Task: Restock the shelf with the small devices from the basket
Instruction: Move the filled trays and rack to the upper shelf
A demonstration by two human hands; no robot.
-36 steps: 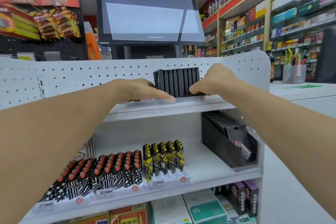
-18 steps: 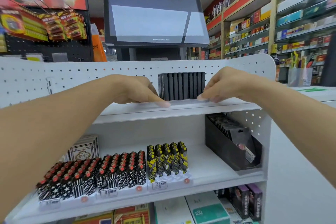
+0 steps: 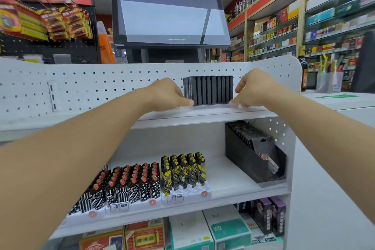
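A tight row of several slim black devices [image 3: 209, 90] stands upright on the white top shelf [image 3: 203, 116], against the pegboard back. My left hand [image 3: 166, 95] is just left of the row, its fingers stretched out with the tips at the row's lower left corner. On the other side, my right hand [image 3: 251, 89] has its fingers bent down, the tips resting on the shelf's front lip by the lower right corner. Neither hand holds anything. The basket is out of view.
The middle shelf carries patterned black-and-white lighters [image 3: 132, 184], yellow ones [image 3: 182, 170] and a black display box [image 3: 249, 156]. Boxed goods [image 3: 229, 229] fill the lowest shelf. A monitor [image 3: 168, 14] stands behind the pegboard [image 3: 101, 83]. A white counter [image 3: 334, 103] lies to the right.
My right hand has slid off the row's right end and both hands have dropped to the row's lower front corners. The row stays in place.
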